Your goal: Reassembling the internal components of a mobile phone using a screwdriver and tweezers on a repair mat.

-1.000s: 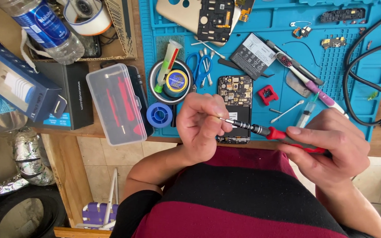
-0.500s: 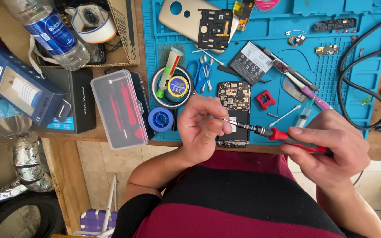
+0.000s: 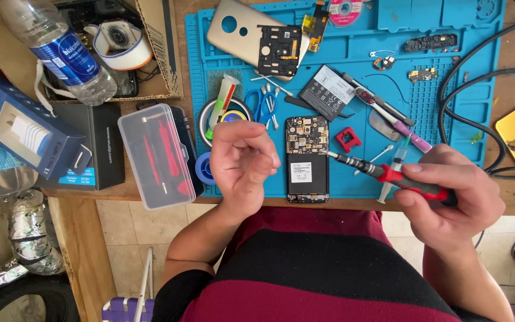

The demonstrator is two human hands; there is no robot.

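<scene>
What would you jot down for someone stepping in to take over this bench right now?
Right hand: grips the red-and-black precision screwdriver, tip pointing left at the opened black smartphone.
Left hand: raised beside the phone, fingers curled, nothing visibly held.
Phone: lies on the blue silicone repair mat, circuit board exposed. Its gold back cover and a grey flat battery lie apart on the mat, so the back is already off.
Clear plastic case of red tools sits left of the mat.
Left: cannot tell which screws remain; check the board.
</scene>
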